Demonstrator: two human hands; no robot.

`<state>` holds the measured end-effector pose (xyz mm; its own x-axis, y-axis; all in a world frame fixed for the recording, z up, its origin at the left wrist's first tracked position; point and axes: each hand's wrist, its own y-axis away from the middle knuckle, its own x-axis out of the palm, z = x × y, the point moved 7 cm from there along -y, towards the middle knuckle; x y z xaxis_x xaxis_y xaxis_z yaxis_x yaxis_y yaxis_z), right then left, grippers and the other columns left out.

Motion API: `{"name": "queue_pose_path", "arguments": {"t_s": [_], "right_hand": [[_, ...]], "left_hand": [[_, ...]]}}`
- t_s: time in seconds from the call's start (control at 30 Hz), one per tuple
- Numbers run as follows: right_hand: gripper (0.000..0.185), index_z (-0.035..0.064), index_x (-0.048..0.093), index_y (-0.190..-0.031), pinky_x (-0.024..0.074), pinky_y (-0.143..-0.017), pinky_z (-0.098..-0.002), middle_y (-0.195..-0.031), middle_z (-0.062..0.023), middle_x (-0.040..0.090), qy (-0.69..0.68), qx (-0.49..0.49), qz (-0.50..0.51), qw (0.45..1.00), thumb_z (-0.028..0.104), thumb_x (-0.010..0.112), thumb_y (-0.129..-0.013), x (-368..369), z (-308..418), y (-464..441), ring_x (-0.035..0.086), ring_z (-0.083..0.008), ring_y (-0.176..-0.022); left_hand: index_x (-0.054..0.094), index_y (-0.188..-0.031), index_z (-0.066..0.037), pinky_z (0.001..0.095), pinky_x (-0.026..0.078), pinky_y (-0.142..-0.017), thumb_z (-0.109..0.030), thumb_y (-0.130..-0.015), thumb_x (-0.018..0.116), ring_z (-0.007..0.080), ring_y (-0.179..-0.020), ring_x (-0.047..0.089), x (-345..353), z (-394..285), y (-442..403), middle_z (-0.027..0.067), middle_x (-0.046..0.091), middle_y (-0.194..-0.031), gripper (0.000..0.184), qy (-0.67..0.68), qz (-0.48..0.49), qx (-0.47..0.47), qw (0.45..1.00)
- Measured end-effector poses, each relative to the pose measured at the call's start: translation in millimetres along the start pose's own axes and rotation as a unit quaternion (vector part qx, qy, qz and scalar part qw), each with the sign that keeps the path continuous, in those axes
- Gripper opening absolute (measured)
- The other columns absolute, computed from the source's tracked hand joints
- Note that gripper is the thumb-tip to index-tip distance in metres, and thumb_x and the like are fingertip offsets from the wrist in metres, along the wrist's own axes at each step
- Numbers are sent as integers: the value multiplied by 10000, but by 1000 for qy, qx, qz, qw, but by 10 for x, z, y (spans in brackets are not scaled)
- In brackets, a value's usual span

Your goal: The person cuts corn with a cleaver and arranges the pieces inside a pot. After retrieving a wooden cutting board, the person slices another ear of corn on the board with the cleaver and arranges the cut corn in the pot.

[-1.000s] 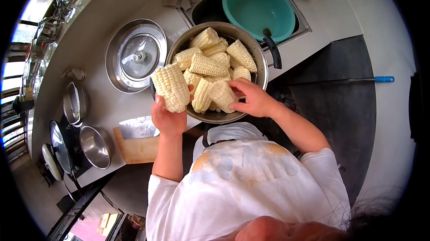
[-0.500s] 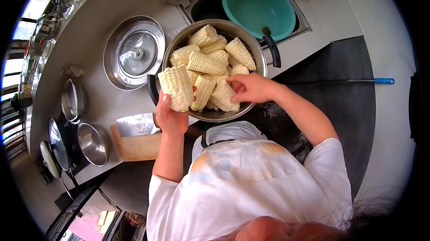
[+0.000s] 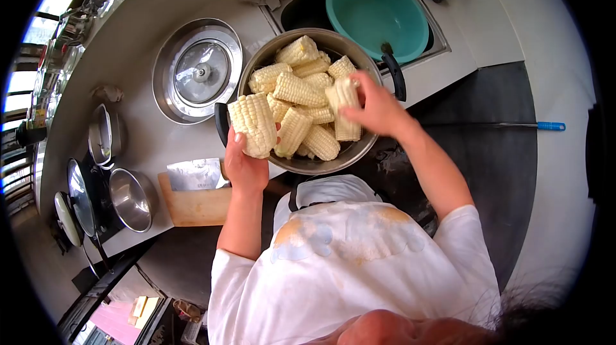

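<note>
A large steel pot (image 3: pixel 364 152) with black handles is filled with pale pieces of corn (image 3: pixel 300 90). My left hand (image 3: pixel 245 168) is closed around a thick piece of corn (image 3: pixel 252 120) above the pot's near-left rim. On the other side, my right hand (image 3: pixel 378 106) grips another corn piece (image 3: pixel 346 111) by its upper part. That piece stands steeply tilted over the right of the heap; whether its lower end touches the others I cannot tell. Motion blurs the right fingers a little.
A teal basin (image 3: pixel 346 8) sits in the sink behind the pot. Left of the pot lie a steel lid (image 3: pixel 168 98), a cleaver (image 3: pixel 192 175) on a wooden board (image 3: pixel 192 209), and a steel bowl (image 3: pixel 131 197). A blue-tipped rod (image 3: pixel 550 126) is at right.
My right hand has closed on a corn piece from the pot's right side and raised it, tilting it more upright. My left hand keeps its corn piece in nearly the same place.
</note>
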<state>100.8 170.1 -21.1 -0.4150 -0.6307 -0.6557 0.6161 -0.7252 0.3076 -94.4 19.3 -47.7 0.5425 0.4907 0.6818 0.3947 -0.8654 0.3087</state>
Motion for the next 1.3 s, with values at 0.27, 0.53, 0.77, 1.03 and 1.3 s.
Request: {"name": "queue_pose_path", "arguments": {"t_s": [0.27,0.53,0.77,1.03,1.3], "right_hand": [[472,5,471,-1087,482,-780,-430,-971,-183,617,248,-43,-21,968,265,666,-746,-99,14,-436,598,-347,-913],[648,22,394,-1271,475,-818,-420,-1038,-186,603,256,-270,-211,904,289,668,-747,-113,500,-228,568,-342,-978],[599,60,456,-1247,461,-856,-406,-1106,-191,574,165,-177,-36,970,276,680,-735,425,640,-612,563,-344,-992],[447,147,586,-1118,385,-907,-391,-1014,-56,636,271,-214,25,938,156,650,-676,160,606,-881,547,-251,-1014],[431,94,585,-1090,399,-901,-386,-1029,-89,598,196,-325,-94,920,144,700,-678,93,590,-483,542,-282,-987]], "left_hand": [[382,-1294,-41,402,499,-772,-323,-821,518,342,-1036,565,75,15,10,131,516,-1212,567,-39,28,2,999],[396,-1277,-37,411,505,-772,-315,-829,513,330,-1013,581,-16,-69,-14,128,542,-1168,540,-23,0,28,999],[410,-1259,-29,416,508,-779,-320,-837,508,333,-996,588,-100,-151,24,139,556,-1130,522,-17,-40,46,998],[412,-1250,-26,385,520,-760,-307,-830,503,312,-991,592,-82,-112,45,142,558,-1124,513,-15,-23,37,999],[411,-1256,-25,387,527,-760,-308,-831,506,316,-992,593,-124,-121,89,142,557,-1134,519,-27,-42,46,998]]}}
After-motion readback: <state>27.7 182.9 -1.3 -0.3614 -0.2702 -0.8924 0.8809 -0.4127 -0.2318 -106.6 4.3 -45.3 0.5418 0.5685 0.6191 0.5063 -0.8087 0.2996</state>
